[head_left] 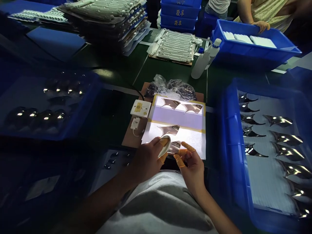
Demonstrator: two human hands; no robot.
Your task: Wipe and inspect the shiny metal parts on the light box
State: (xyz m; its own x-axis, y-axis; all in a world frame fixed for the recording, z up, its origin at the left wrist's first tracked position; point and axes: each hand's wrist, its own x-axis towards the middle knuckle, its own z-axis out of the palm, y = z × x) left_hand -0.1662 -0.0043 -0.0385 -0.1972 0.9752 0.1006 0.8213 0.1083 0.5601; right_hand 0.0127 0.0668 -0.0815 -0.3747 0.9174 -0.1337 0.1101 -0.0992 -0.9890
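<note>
My left hand [149,157], with orange finger cots, grips a white ring-shaped roll [166,150], possibly tape; one covered finger reaches inside its rim. My right hand [191,165], also wearing orange finger cots, has its thumb and fingers at the right edge of a shiny curved piece with lettering [175,147], apparently pinching it. The roll partly hides this piece. Beneath both hands glows a lit white panel [192,139] edged with yellow tape. Another mirror-like piece [170,130] lies just above the roll, and two more [192,108] rest along the panel's far edge.
Blue bins with glossy parts flank me, one at left [73,130] and one at right [234,146]. Behind the panel lie crumpled plastic bags [173,87]. Farther back are a plastic bottle [201,65], stacked trays [104,16] and a person's hand [262,26] on another bin.
</note>
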